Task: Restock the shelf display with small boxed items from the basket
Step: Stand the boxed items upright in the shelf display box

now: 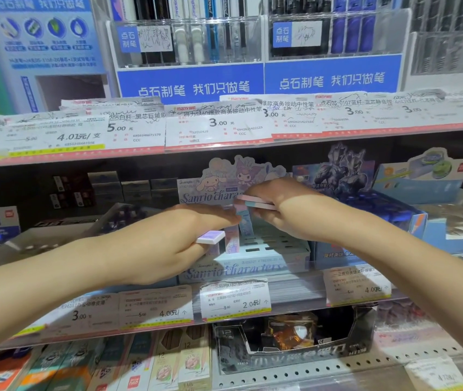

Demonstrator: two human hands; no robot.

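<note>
Over the Sanrio display tray [252, 251], middle shelf: both hands at work
- Left hand [168, 244], front-left of the tray: fingers curled round a small lilac box [212, 237], held flat just above the tray's left slots
- Right hand [275, 204], above the tray's rear: pinching a thin stack of pink and blue boxes [255, 204], just in front of the tray's character header card [233, 179]
- Stock in tray: a few upright boxes [238, 232] at left; most slots to the right look empty. Judged early to midway; boxes in hand not yet placed. Basket not in view
- Clearance: upper shelf's price-tag rail [219, 131] overhangs the tray, header card close behind, blue display box [388, 215] hard against its right side; entry from the front, low and level
</note>
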